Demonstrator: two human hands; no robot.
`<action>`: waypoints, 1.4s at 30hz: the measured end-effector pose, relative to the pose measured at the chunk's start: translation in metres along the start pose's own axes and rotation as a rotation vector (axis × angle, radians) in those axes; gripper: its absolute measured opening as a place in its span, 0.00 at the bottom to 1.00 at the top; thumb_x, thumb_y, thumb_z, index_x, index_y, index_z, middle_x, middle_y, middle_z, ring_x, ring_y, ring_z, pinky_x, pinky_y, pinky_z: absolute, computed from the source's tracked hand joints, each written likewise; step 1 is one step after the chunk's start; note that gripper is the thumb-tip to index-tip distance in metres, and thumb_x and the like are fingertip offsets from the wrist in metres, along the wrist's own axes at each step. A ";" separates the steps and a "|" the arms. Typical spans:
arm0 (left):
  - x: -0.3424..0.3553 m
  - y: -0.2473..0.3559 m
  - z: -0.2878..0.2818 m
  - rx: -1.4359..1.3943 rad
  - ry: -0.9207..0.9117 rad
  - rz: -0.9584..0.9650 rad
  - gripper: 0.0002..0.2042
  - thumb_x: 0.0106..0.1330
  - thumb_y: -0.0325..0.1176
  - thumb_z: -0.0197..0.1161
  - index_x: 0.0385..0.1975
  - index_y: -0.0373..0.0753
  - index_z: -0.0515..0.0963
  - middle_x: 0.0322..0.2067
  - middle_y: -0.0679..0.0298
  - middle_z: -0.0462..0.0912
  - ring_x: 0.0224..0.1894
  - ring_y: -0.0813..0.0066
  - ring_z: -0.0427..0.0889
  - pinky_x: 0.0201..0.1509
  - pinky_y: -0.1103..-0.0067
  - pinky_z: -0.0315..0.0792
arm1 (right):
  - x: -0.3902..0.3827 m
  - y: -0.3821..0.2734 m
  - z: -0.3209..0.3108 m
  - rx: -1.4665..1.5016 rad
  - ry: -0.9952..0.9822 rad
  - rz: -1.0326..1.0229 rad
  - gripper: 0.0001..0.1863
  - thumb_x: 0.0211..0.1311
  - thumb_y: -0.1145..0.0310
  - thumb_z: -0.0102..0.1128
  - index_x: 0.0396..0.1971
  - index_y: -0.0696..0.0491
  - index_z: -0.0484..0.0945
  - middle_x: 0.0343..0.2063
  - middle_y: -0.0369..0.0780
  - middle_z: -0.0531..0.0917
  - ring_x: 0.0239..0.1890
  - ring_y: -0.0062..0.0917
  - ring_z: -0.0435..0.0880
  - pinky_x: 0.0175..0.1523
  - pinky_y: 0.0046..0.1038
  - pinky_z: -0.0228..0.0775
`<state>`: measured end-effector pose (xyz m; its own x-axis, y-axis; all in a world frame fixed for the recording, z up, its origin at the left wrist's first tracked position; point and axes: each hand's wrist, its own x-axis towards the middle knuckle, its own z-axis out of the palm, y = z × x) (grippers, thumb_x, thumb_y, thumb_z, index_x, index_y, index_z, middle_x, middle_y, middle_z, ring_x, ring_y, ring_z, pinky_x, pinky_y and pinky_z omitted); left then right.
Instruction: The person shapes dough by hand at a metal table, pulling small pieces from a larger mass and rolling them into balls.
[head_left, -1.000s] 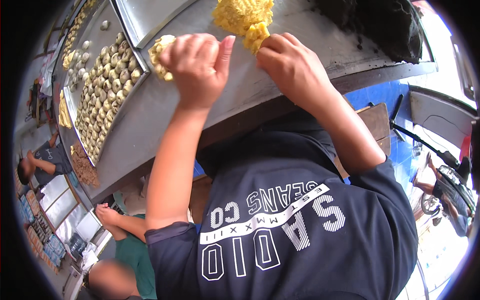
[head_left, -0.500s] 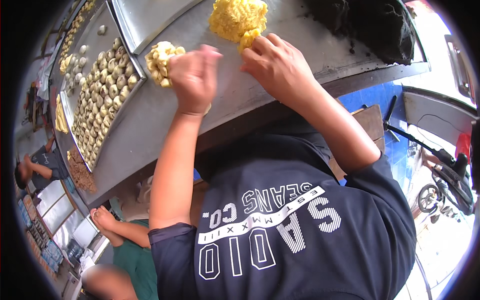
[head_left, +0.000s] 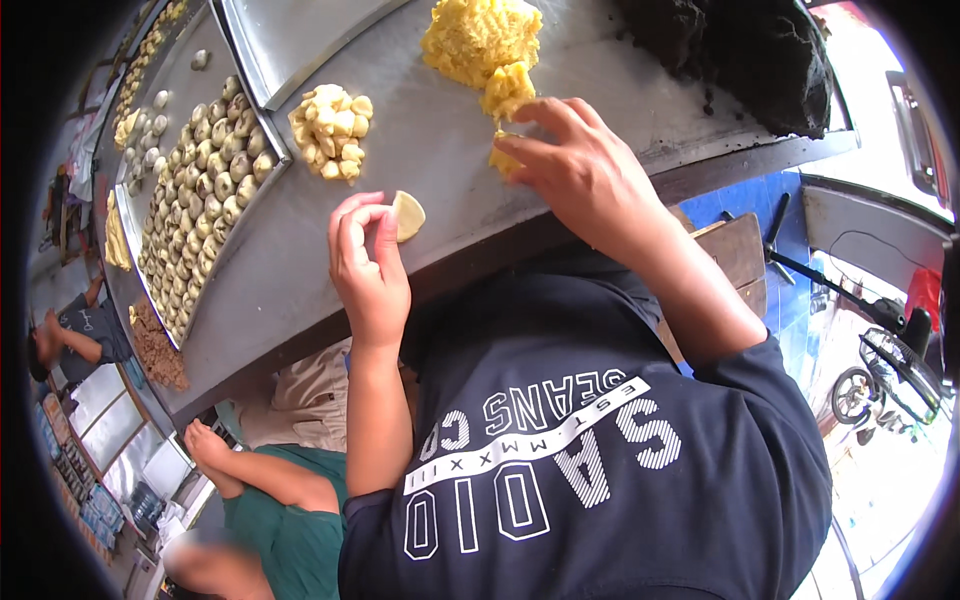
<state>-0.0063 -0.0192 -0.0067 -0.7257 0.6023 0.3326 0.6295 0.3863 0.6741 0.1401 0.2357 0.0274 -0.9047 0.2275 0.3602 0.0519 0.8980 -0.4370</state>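
Observation:
My left hand [head_left: 368, 262] is at the table's near edge, its fingers curled, with a thin, flat round of pale dough [head_left: 409, 217] at its thumb and fingertips. My right hand [head_left: 580, 165] has a small lump of yellow mash [head_left: 503, 160] at its thumb and fingers. A thin strand links that lump to a larger clump [head_left: 508, 88], which touches the big yellow mound [head_left: 482, 40] beyond it. To the left of the mound lies a pile of cut dough pieces [head_left: 330, 130].
A metal tray [head_left: 284, 160] on the left holds many round filled dough balls. Another tray [head_left: 290, 45] lies at the back. A dark mass [head_left: 745, 65] sits at the far right, and brown crumbly stuff [head_left: 157, 345] at the far left. A person in green [head_left: 290, 500] works beside me.
My left hand has come back from the dough pile toward the table edge, and a dough round now shows at its fingertips. My right hand has drawn yellow mash nearer, away from the mound.

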 end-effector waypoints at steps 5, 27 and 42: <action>0.004 0.020 0.011 -0.617 0.031 -0.471 0.19 0.91 0.31 0.60 0.73 0.27 0.71 0.72 0.37 0.82 0.69 0.63 0.87 0.72 0.66 0.84 | 0.000 -0.023 0.009 0.247 -0.064 0.012 0.13 0.69 0.71 0.75 0.51 0.51 0.89 0.50 0.42 0.88 0.50 0.43 0.90 0.57 0.42 0.87; 0.039 0.025 0.009 -0.344 -0.490 0.060 0.35 0.39 0.58 0.96 0.33 0.41 0.80 0.28 0.61 0.83 0.31 0.55 0.87 0.38 0.63 0.82 | 0.022 -0.032 0.016 0.582 -0.068 0.002 0.19 0.53 0.69 0.83 0.46 0.49 0.92 0.50 0.39 0.87 0.56 0.41 0.88 0.61 0.42 0.84; 0.027 0.002 -0.003 -0.729 -0.525 -0.241 0.29 0.78 0.60 0.76 0.57 0.36 0.81 0.34 0.74 0.78 0.34 0.89 0.73 0.36 0.85 0.67 | 0.019 0.025 -0.002 -0.136 -0.025 -0.014 0.06 0.72 0.73 0.72 0.45 0.50 0.92 0.44 0.40 0.90 0.46 0.42 0.92 0.53 0.43 0.86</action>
<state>-0.0256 -0.0042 0.0056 -0.4837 0.8705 -0.0908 0.0191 0.1143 0.9933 0.1248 0.2637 0.0253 -0.9160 0.2064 0.3441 0.0943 0.9443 -0.3153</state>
